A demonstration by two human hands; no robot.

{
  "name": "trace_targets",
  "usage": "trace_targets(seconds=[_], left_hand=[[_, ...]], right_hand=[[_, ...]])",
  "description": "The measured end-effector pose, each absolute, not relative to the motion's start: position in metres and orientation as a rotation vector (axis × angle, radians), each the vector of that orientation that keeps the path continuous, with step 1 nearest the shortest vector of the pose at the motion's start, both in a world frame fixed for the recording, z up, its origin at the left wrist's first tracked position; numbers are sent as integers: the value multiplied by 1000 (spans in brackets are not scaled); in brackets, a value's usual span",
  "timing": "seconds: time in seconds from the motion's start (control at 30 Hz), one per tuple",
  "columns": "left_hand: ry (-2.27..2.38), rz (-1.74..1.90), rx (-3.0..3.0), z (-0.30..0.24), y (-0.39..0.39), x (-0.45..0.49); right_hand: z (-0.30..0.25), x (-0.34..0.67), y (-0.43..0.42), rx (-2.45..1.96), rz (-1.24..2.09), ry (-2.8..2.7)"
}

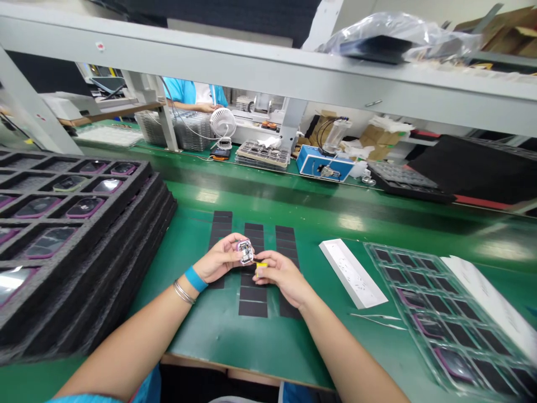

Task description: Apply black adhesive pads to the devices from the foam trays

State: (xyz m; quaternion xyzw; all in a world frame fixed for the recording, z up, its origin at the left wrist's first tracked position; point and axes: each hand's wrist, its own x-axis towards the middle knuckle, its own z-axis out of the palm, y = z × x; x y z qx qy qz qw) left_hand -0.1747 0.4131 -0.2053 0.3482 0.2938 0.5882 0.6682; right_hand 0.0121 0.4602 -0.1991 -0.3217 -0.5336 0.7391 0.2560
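Observation:
My left hand (pixel 218 259) is closed around the edge of a small purple-rimmed device casing (pixel 245 252), whose inner side with electronic parts faces up. Close beside it, my right hand (pixel 282 277) pinches a small yellow part (pixel 261 268) between thumb and fingers. Something thin and dark spans the short gap between casing and yellow part; I cannot tell how it is attached. Beneath both hands, three columns of black rectangular pieces (pixel 253 302) lie on the green mat (pixel 218 330).
Stacked black foam trays (pixel 138 224) with purple-rimmed casings stand at left. To the right are a white box (pixel 354 274) of tiny pieces, tweezers (pixel 380 319) and a clear plastic tray (pixel 403 291). A fan (pixel 223 122) and blue machine (pixel 323 163) sit behind, near another person (pixel 195 95).

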Motion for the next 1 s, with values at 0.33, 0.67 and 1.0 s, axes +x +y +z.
trace_targets(seconds=[0.33,0.67,1.0], left_hand=[[712,997,754,-209,412,-169],[1006,1059,764,-207,415,-150],[968,1311,524,-213,419,-158]], right_hand=[[-193,18,456,-698,1053,-1924],[-202,8,459,-763,834,-2010],[-218,12,473,-1062,664,-2343]])
